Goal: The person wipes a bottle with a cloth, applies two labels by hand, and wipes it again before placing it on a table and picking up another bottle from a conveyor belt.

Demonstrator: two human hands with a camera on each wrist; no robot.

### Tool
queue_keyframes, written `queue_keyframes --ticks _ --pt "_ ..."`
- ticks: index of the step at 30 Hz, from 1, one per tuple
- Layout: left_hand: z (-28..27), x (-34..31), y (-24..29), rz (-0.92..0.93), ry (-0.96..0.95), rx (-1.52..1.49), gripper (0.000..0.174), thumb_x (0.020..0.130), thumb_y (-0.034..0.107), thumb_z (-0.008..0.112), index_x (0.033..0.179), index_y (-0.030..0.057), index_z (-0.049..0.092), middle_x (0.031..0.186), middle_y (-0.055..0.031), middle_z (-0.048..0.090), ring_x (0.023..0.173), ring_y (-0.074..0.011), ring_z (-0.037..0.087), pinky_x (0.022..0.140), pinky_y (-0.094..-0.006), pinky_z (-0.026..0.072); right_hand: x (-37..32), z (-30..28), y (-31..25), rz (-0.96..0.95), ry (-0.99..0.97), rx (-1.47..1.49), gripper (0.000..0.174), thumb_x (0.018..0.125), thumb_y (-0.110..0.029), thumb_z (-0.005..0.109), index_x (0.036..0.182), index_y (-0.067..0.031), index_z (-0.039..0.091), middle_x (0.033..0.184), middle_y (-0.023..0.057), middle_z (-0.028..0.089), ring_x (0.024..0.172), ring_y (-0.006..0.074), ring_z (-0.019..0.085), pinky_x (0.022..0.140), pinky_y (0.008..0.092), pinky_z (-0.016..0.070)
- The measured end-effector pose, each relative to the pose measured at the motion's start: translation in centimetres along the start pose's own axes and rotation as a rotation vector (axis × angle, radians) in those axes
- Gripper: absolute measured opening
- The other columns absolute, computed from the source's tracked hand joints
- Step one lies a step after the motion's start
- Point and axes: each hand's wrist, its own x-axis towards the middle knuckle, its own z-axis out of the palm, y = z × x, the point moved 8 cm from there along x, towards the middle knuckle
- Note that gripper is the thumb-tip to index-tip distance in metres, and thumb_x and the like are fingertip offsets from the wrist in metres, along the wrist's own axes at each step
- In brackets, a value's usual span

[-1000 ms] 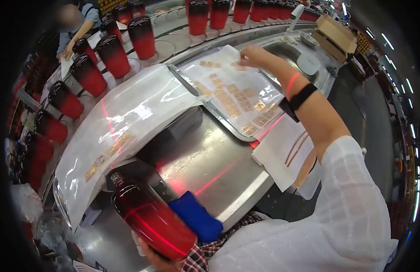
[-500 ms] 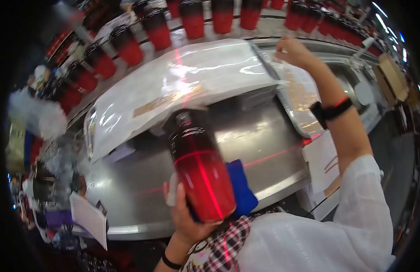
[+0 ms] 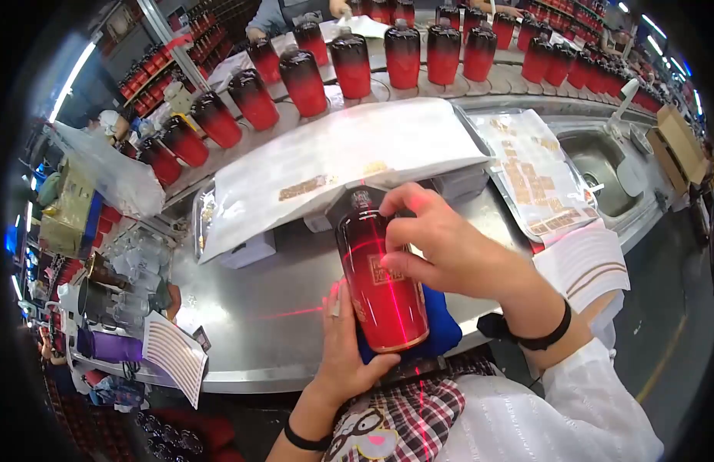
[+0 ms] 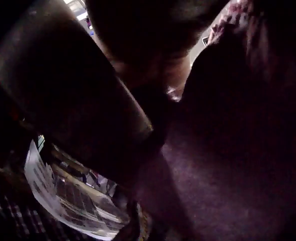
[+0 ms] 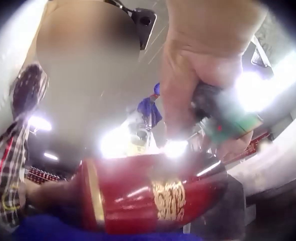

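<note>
A bottle (image 3: 380, 308), black at the neck and fading to red, leans over a folded blue cloth (image 3: 441, 327) in the head view. My left hand (image 3: 343, 346) grips it low, fingers along its left side and thumb by the base. My right hand (image 3: 449, 246) is over the bottle's upper right with bent fingers. By its thumb is a square gold decal (image 3: 387, 269), overlapping the bottle's front. In the right wrist view a greenish, see-through piece (image 5: 233, 125) shows at the right fingers, and gold lettering (image 5: 169, 201) marks the bottle's side. The left wrist view is mostly dark.
A white sheet (image 3: 349, 146) covers a raised stand behind the bottle. To the right lies a tray (image 3: 518, 219) of gold decals, then a sink (image 3: 595, 158). More red bottles (image 3: 403, 58) line the conveyor at the back. A striped sheet (image 3: 172, 358) hangs at left.
My right hand has come from the decal tray to the bottle's front. The bottle is shifted right in view, held by the left hand, and a gold decal now shows on its front.
</note>
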Motion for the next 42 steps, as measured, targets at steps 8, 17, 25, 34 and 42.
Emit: queue_keyframes --ticks 8,17,25,34,42 --pt "-1.7 6.3 -0.4 -0.337 0.106 -0.834 0.081 0.098 0.024 0.056 0.152 -0.0065 0.005 0.150 -0.0218 0.033 0.136 -0.0256 0.038 0.112 -0.0368 0.0320 -0.2 0.2 0.4 0.080 0.068 -0.009 0.017 0.083 -0.013 0.073 0.086 -0.0042 0.059 0.118 0.0156 0.051 0.109 0.0347 0.051 0.094 0.0415 0.0432" --pt "-0.4 6.8 -1.3 -0.295 0.151 -1.136 0.083 0.097 0.021 0.056 0.152 -0.0051 -0.001 0.144 -0.0197 0.040 0.129 -0.0230 0.046 0.107 -0.0359 0.0387 -0.8 -0.5 1.0 0.000 0.360 -0.058 0.019 0.080 -0.007 0.072 0.094 -0.0017 0.061 0.111 0.0179 0.054 0.107 0.0383 0.052 0.089 0.0443 0.0467" --pt "-0.5 7.3 -1.6 -0.336 0.201 -0.985 0.080 0.097 0.019 0.058 0.151 -0.0072 0.006 0.140 -0.0183 0.045 0.124 -0.0205 0.049 0.105 -0.0339 0.0407 -4.3 1.6 -2.2 -0.084 0.291 -0.225 0.051 0.073 -0.009 0.076 0.121 -0.0050 0.062 0.123 0.0175 0.051 0.110 0.0372 0.051 0.095 0.0458 0.0454" --pt "-0.6 7.9 -2.1 -0.366 0.234 -1.039 0.076 0.096 0.019 0.059 0.149 -0.0096 0.012 0.135 -0.0176 0.049 0.121 -0.0195 0.051 0.104 -0.0325 0.0408 -4.0 1.6 -1.2 -0.077 0.295 -0.211 0.053 0.075 -0.011 0.076 0.125 -0.0049 0.061 0.122 0.0178 0.050 0.109 0.0375 0.051 0.094 0.0462 0.0456" --pt "-0.6 8.3 -2.4 -0.348 0.222 -1.096 0.075 0.096 0.019 0.059 0.148 -0.0108 0.014 0.134 -0.0175 0.050 0.120 -0.0189 0.052 0.102 -0.0321 0.0422 -4.0 1.7 -1.2 -0.056 0.283 -0.171 0.050 0.079 -0.012 0.074 0.126 -0.0035 0.060 0.122 0.0187 0.050 0.109 0.0379 0.051 0.095 0.0467 0.0447"
